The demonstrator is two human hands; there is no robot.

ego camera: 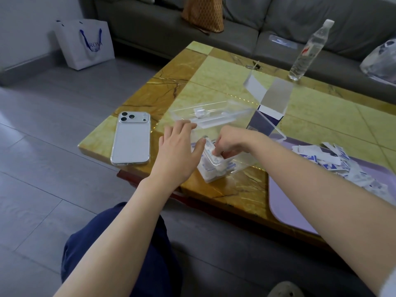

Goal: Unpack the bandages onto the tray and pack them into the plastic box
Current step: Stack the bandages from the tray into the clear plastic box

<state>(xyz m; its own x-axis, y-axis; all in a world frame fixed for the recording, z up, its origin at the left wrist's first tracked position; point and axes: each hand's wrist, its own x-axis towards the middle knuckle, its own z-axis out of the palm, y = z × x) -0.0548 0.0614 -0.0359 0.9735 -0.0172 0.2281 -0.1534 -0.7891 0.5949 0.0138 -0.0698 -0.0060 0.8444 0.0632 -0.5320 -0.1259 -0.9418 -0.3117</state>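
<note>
Right hand (227, 144) pinches white-and-blue wrapped bandages (214, 166) inside clear plastic box (246, 165); left hand (180, 151), spread flat, steadies its left side. Loose pile (334, 159) on lilac tray (285, 206): right of right hand.

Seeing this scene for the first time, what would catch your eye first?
The hands at the near edge of the table draw the eye: the left hand lies open against the clear plastic box while the right hand curls its fingers onto a stack of bandages inside it. Next come the heap of loose bandages on the lilac tray at right and the phone at left.
</note>
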